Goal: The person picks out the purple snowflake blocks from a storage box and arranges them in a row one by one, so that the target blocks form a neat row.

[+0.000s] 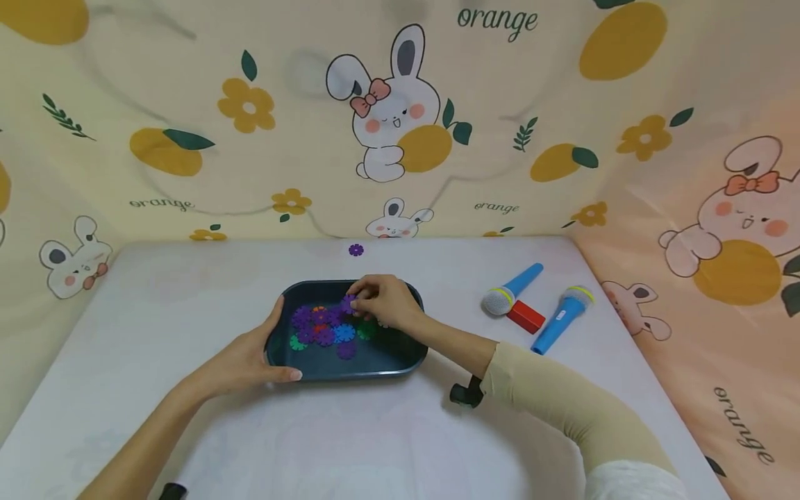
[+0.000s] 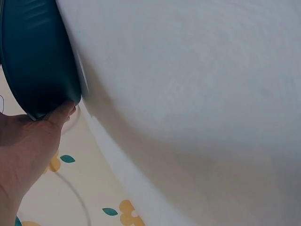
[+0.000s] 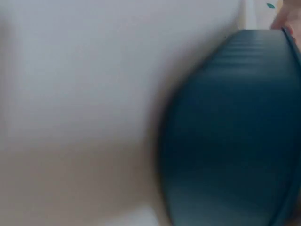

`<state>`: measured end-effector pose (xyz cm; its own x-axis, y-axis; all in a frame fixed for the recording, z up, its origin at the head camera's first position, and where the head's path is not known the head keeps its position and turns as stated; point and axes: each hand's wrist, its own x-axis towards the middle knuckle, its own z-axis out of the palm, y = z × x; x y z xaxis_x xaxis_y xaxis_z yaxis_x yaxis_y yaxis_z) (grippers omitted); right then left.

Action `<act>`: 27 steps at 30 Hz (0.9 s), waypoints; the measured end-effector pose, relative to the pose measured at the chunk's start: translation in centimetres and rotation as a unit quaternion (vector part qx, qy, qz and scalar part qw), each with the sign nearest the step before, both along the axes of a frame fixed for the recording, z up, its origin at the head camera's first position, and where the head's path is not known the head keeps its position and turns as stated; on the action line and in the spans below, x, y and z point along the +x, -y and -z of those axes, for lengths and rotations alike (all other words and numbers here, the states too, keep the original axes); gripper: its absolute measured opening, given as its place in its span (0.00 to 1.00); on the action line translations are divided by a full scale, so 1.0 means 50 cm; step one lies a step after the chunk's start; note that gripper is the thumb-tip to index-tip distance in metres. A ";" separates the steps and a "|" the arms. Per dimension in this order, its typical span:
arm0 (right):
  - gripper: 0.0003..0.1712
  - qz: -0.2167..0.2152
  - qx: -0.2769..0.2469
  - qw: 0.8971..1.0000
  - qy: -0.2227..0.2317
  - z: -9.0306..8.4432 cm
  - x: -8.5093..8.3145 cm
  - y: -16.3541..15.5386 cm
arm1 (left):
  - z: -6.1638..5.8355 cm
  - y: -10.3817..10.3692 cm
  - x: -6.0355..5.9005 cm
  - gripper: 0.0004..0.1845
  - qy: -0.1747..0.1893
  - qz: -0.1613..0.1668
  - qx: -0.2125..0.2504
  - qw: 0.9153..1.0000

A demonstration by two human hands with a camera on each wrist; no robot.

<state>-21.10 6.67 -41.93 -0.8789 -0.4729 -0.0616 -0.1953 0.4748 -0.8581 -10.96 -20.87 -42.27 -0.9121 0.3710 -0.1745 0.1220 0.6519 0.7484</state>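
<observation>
A dark blue-green tray [image 1: 390, 355] with rounded corners stands on the table. My left hand [image 1: 240, 360] grips its left end, the thumb along the front rim. The left wrist view also shows that hand [image 2: 30, 146] against the wall of the tray [image 2: 42, 56]. Over the tray, my right hand [image 1: 389, 303] pinches a purple snowflake disc [image 1: 347, 303] between thumb and fingers. Beneath lie several more snowflake discs, among them a blue disc [image 1: 344, 333], a green disc [image 1: 297, 342] and a purple disc [image 1: 346, 350]. In the right wrist view the outer tray wall [image 3: 225, 127] mostly hides the right hand.
One loose purple disc [image 1: 356, 250] lies behind the tray. On the right are a toy microphone [image 1: 512, 288], a second toy microphone [image 1: 562, 318] and a red block [image 1: 526, 317]. A printed cloth [image 1: 300, 153] hangs behind the white table [image 1: 350, 437].
</observation>
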 end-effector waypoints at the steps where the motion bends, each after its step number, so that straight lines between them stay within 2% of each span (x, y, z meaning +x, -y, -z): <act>1: 0.08 -0.004 -0.012 1.000 -0.001 -0.006 -0.005 -0.001 | 0.000 0.000 0.000 0.70 -0.001 0.000 0.000 1.000; 7: 0.11 -0.013 -0.068 0.998 0.013 -0.033 -0.046 -0.011 | 0.001 0.002 0.001 0.71 0.002 -0.003 -0.002 1.000; 15: 0.14 0.008 -0.094 0.995 0.013 -0.038 -0.117 -0.028 | -0.002 0.002 -0.007 0.70 0.005 -0.003 -0.003 1.000; 21: 0.17 0.016 -0.076 0.997 -0.001 -0.016 -0.166 -0.036 | -0.003 0.001 -0.006 0.71 0.008 -0.012 0.001 1.000; 27: 0.18 0.042 -0.050 0.998 -0.005 0.019 -0.207 -0.045 | -0.002 -0.001 -0.004 0.71 0.014 -0.011 0.008 1.000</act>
<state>-31.43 8.91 -42.86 -0.9165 -0.4000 -0.0086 -0.1672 0.4023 -0.9001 -11.17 -20.84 -42.16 -0.9152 0.3530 -0.1944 0.0860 0.6423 0.7616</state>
